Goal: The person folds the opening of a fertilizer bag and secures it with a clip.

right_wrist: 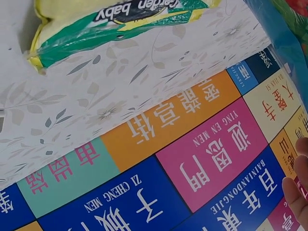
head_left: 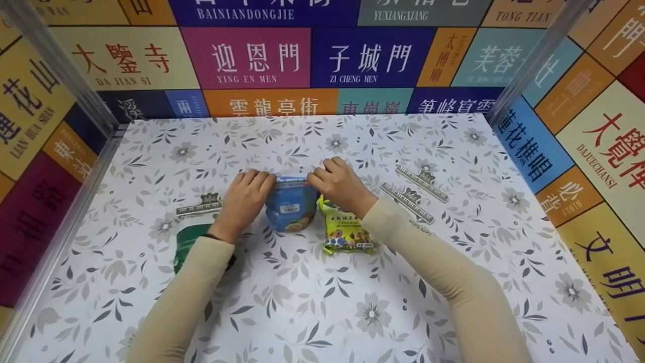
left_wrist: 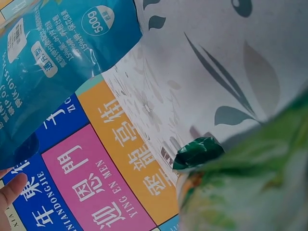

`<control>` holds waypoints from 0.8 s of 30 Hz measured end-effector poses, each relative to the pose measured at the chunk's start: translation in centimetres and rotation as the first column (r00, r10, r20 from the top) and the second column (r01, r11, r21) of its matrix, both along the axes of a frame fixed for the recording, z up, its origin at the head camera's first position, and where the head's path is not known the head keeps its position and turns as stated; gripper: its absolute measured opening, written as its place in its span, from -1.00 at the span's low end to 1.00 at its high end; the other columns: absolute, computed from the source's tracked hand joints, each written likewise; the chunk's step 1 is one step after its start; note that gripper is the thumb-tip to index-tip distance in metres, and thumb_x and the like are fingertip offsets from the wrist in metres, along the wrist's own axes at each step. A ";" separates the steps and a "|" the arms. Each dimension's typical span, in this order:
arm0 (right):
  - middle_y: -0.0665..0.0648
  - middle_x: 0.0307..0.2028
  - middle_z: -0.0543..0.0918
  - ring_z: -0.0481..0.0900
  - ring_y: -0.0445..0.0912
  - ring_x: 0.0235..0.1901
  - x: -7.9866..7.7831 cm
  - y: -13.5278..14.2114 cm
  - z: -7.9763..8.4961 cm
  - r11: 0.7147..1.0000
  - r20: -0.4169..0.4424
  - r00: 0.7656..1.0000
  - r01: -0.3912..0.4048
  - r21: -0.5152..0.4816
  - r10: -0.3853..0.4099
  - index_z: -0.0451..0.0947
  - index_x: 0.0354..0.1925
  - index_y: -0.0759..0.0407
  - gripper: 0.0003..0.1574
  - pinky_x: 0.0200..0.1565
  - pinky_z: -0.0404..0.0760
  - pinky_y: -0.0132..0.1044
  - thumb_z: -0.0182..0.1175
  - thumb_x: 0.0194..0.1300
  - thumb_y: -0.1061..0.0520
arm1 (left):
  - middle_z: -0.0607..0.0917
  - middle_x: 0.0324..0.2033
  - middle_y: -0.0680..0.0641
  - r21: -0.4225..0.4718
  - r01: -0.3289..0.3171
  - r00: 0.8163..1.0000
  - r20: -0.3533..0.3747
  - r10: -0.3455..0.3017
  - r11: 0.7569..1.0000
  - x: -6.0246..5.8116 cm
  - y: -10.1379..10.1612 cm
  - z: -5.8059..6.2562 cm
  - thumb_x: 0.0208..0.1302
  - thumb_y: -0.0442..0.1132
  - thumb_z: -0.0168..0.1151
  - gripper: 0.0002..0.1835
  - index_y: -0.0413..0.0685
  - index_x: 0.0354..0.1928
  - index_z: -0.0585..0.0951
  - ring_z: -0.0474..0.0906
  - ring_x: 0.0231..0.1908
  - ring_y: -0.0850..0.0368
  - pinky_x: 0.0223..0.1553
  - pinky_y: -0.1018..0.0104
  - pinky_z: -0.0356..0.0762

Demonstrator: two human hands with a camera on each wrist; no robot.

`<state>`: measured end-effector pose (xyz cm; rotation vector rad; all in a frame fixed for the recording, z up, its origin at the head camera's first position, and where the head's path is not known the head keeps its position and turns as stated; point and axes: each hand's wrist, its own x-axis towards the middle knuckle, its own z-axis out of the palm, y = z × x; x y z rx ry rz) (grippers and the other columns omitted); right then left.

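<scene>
Left grip (head_left: pixel 246 199) over bag (head_left: pixel 291 204), corner hidden

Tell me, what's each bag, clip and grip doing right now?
Blue bag, upright, held by its top; sealed or not, can't tell.
Left grip, holding the blue bag's top.
Right grip, holding the blue bag's top.
Yellow-green bag, resting on the table, unheld.
Green bag, on the table, partly hidden.
Left clip, lying unheld.
Far right clip, lying unheld.
Near right clip, lying unheld.

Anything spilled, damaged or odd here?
Nothing stands out. No spill or tear visible; the left hand and right hand hold the blue bag upright, and two metal clips lie slanted but nearly parallel. The left sleeve partly hides the green bag.
</scene>
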<state>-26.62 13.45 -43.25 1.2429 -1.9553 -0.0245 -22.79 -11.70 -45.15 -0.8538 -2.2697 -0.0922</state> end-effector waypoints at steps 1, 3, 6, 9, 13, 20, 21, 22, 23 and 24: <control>0.11 -0.46 0.63 0.50 0.02 -0.45 0.0 0.0 0.0 1.000 -0.004 1.000 0.000 -0.004 -0.001 0.55 -0.34 0.19 -0.73 -0.34 0.52 -0.12 0.20 0.43 0.03 | 0.63 -0.22 -0.18 0.009 0.007 1.000 -0.003 -0.007 1.000 0.0 0.0 0.0 0.38 -0.50 0.10 -0.87 -0.25 -0.08 0.52 0.56 -0.19 -0.13 -0.17 0.01 0.54; 0.12 -0.48 0.63 0.50 0.02 -0.46 -0.1 0.0 0.0 1.000 -0.016 1.000 0.001 -0.016 -0.001 0.54 -0.36 0.20 -0.72 -0.36 0.51 -0.13 0.22 0.42 0.03 | 0.64 -0.22 -0.18 0.033 0.020 1.000 -0.001 -0.020 0.999 -0.2 -0.1 -0.1 0.36 -0.52 0.10 -0.85 -0.25 -0.09 0.53 0.57 -0.20 -0.13 -0.19 0.02 0.54; 0.12 -0.51 0.63 0.49 0.02 -0.50 -0.2 0.1 -0.1 0.999 -0.027 1.000 -0.001 -0.034 0.000 0.53 -0.38 0.20 -0.71 -0.39 0.51 -0.13 0.24 0.40 0.03 | 0.65 -0.25 -0.17 0.081 0.038 0.999 0.014 -0.039 0.996 -0.2 -0.1 -0.1 0.33 -0.54 0.12 -0.85 -0.25 -0.11 0.54 0.58 -0.22 -0.13 -0.23 0.02 0.54; 0.12 -0.52 0.64 0.50 0.02 -0.51 -0.2 0.2 0.0 0.999 -0.021 1.000 -0.005 -0.042 0.004 0.54 -0.39 0.21 -0.72 -0.40 0.52 -0.13 0.26 0.38 0.05 | 0.65 -0.27 -0.17 0.128 0.051 0.998 0.037 -0.056 0.990 -0.2 -0.2 0.0 0.33 -0.54 0.14 -0.87 -0.26 -0.14 0.55 0.57 -0.24 -0.13 -0.28 0.03 0.52; 0.13 -0.53 0.64 0.50 0.01 -0.51 -0.2 0.3 0.2 0.999 0.008 1.000 0.005 -0.035 -0.004 0.53 -0.38 0.21 -0.72 -0.39 0.50 -0.13 0.25 0.39 0.05 | 0.65 -0.30 -0.18 0.178 0.060 0.995 0.064 -0.073 0.982 -0.2 -0.2 0.1 0.34 -0.51 0.18 -0.91 -0.26 -0.16 0.56 0.57 -0.25 -0.13 -0.29 0.03 0.51; 0.10 -0.59 0.62 0.44 0.00 -0.55 -0.2 0.4 0.4 0.999 0.098 0.995 -0.009 -0.053 0.014 0.50 -0.41 0.20 -0.69 -0.42 0.42 -0.16 0.24 0.41 0.03 | 0.67 -0.31 -0.17 0.285 0.078 0.982 0.146 -0.124 0.955 0.0 -0.5 0.3 0.39 -0.39 0.21 -0.93 -0.25 -0.15 0.59 0.58 -0.26 -0.12 -0.19 0.03 0.54; 0.10 -0.58 0.63 0.43 0.00 -0.55 -0.2 0.4 0.3 0.998 0.115 0.993 -0.014 -0.061 0.021 0.50 -0.41 0.20 -0.69 -0.42 0.41 -0.16 0.25 0.40 0.03 | 0.67 -0.31 -0.17 0.299 0.075 0.979 0.160 -0.128 0.951 0.0 -0.5 0.3 0.40 -0.37 0.21 -0.93 -0.25 -0.16 0.59 0.58 -0.27 -0.12 -0.18 0.03 0.55; 0.10 -0.58 0.63 0.43 -0.01 -0.55 -0.2 0.5 0.3 0.997 0.132 0.991 -0.019 -0.071 0.028 0.51 -0.41 0.21 -0.69 -0.42 0.41 -0.16 0.25 0.39 0.03 | 0.68 -0.31 -0.17 0.313 0.072 0.976 0.174 -0.132 0.947 0.0 -0.5 0.3 0.41 -0.36 0.21 -0.92 -0.25 -0.17 0.59 0.58 -0.27 -0.12 -0.17 0.03 0.55; 0.10 -0.58 0.64 0.42 -0.01 -0.56 -0.2 0.5 0.3 0.996 0.148 0.988 -0.023 -0.081 0.035 0.51 -0.41 0.21 -0.69 -0.43 0.40 -0.15 0.26 0.38 0.03 | 0.68 -0.32 -0.18 0.328 0.070 0.972 0.190 -0.138 0.942 0.0 -0.5 0.3 0.41 -0.34 0.21 -0.91 -0.26 -0.18 0.59 0.58 -0.27 -0.12 -0.17 0.03 0.56; 0.10 -0.57 0.64 0.42 -0.01 -0.56 -0.2 0.5 0.3 0.996 0.165 0.986 -0.024 -0.090 0.038 0.51 -0.40 0.21 -0.69 -0.43 0.40 -0.15 0.26 0.37 0.02 | 0.68 -0.32 -0.18 0.344 0.066 0.968 0.207 -0.144 0.937 0.0 -0.6 0.3 0.42 -0.32 0.21 -0.90 -0.26 -0.18 0.60 0.59 -0.27 -0.12 -0.17 0.03 0.56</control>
